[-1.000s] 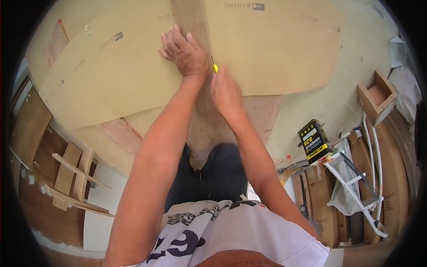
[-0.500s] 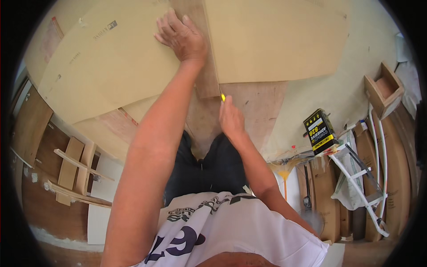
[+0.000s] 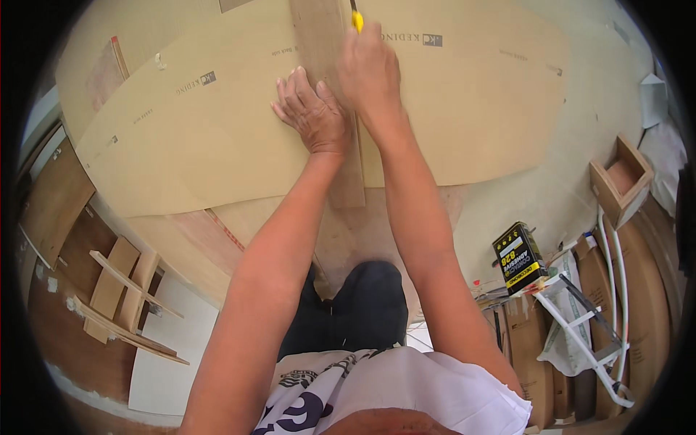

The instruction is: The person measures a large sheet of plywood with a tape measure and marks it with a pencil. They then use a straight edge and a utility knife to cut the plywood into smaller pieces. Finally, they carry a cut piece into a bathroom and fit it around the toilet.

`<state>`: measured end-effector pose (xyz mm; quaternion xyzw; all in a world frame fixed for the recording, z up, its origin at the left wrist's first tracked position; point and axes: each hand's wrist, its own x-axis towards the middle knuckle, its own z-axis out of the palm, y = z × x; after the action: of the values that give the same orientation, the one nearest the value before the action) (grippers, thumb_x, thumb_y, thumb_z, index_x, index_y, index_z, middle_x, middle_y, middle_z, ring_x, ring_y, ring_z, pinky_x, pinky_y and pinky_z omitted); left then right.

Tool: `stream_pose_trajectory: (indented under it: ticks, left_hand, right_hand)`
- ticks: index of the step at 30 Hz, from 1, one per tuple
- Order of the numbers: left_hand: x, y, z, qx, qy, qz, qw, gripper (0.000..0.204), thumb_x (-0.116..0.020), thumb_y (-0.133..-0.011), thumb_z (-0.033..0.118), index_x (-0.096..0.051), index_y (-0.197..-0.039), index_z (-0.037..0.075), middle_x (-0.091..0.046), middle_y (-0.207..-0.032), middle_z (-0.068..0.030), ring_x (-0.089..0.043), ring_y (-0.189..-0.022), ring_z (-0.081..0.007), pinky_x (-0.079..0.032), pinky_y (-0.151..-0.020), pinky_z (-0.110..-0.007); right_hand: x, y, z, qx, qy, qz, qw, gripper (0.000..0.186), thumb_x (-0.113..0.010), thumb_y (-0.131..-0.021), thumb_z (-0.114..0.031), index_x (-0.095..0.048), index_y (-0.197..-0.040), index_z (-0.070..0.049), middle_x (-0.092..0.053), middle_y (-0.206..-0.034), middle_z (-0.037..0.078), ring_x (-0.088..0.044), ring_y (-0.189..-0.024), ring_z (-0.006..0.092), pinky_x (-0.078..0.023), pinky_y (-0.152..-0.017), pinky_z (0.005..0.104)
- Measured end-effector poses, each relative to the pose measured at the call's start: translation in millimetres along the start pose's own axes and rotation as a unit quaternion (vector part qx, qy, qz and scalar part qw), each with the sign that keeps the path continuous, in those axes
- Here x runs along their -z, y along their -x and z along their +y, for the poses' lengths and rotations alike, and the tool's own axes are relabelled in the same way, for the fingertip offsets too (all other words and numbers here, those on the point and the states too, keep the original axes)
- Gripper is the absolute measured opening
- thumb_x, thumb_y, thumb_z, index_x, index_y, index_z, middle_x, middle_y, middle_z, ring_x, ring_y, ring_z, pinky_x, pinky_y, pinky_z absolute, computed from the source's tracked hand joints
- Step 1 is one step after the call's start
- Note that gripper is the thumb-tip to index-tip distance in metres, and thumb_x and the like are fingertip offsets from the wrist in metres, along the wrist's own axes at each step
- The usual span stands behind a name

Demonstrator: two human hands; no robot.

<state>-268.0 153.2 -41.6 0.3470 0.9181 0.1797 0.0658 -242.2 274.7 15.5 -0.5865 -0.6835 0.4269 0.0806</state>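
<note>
A long brown wooden strip (image 3: 317, 43) lies on a large tan laminate sheet (image 3: 471, 116) with small dark print. My left hand (image 3: 317, 119) rests palm down, its thumb side on the strip and its spread fingers reaching left onto the sheet. Farther out, my right hand (image 3: 370, 76) is closed around a yellow utility knife (image 3: 357, 22), close to the strip's right edge. A dark part sticks out beyond the knife's yellow body. My right fingers cover most of it, and whether the blade touches the sheet cannot be seen.
Right of the sheet, a black and yellow adhesive can (image 3: 518, 257) stands by a white folding ladder (image 3: 587, 333). Behind it is an open wooden box (image 3: 622, 180). Wooden frame pieces (image 3: 134, 290) stand at the left. My knees (image 3: 370, 290) are close to the sheet's near edge.
My right hand has moved the knife away from me, from the strip's near end to well past my left hand. My left hand stays on the strip. The view has shifted.
</note>
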Motion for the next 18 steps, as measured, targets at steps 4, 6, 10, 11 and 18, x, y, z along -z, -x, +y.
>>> stream_pose_trajectory:
  ticks: [4, 6, 10, 11, 18]
  left_hand:
    - [3.0, -1.7, 1.4, 0.004, -0.005, 0.005, 1.0, 0.047, -0.047, -0.095, 0.023, -0.035, -0.138, 0.006, -0.037, -0.138, -0.0131, -0.026, -0.136, -0.0367, -0.013, -0.11, -0.059]
    - [3.6, 0.5, 0.7, 0.009, -0.014, 0.0, 1.0, 0.048, -0.047, -0.095, 0.023, -0.035, -0.138, 0.006, -0.037, -0.138, -0.0131, -0.026, -0.137, -0.0367, -0.013, -0.11, -0.059]
    - [4.1, 0.5, 2.3, 0.009, -0.019, 0.001, 1.0, 0.047, -0.046, -0.095, 0.022, -0.035, -0.138, 0.006, -0.037, -0.138, -0.0131, -0.026, -0.136, -0.037, -0.013, -0.11, -0.059]
    - [4.0, 0.6, 2.2, 0.008, -0.02, 0.002, 1.0, 0.047, -0.046, -0.095, 0.022, -0.035, -0.138, 0.006, -0.037, -0.138, -0.0131, -0.026, -0.136, -0.0371, -0.013, -0.11, -0.059]
    - [6.8, 0.8, 4.2, 0.014, -0.012, -0.008, 1.0, 0.047, -0.044, -0.096, 0.022, -0.033, -0.138, 0.005, -0.037, -0.137, -0.0129, -0.025, -0.136, -0.0374, -0.013, -0.11, -0.059]
  right_hand:
    - [-1.6, -37.6, -19.9, -0.037, 0.033, -0.012, 0.999, 0.023, -0.044, -0.091, -0.015, -0.051, -0.1, 0.005, -0.063, -0.089, 0.03, -0.063, -0.087, 0.0452, -0.05, -0.077, 0.0521]
    - [-1.4, -42.8, -23.3, -0.036, 0.044, -0.02, 0.998, 0.023, -0.045, -0.09, -0.014, -0.051, -0.101, 0.005, -0.064, -0.089, 0.03, -0.063, -0.088, 0.0445, -0.05, -0.078, 0.0515]
    - [4.6, -41.6, -26.7, -0.012, 0.079, -0.053, 0.995, 0.027, -0.045, -0.093, -0.019, -0.05, -0.103, 0.006, -0.066, -0.087, 0.027, -0.066, -0.085, 0.0414, -0.051, -0.077, 0.0495]
    - [5.5, -42.4, -27.7, -0.013, 0.08, -0.063, 0.995, 0.028, -0.045, -0.092, -0.019, -0.05, -0.103, 0.006, -0.066, -0.088, 0.027, -0.066, -0.087, 0.0407, -0.051, -0.078, 0.0493]
    - [0.3, -48.6, -27.4, -0.012, 0.087, -0.072, 0.994, 0.023, -0.049, -0.089, -0.014, -0.05, -0.103, 0.005, -0.065, -0.092, 0.027, -0.065, -0.09, 0.0411, -0.052, -0.078, 0.0491]
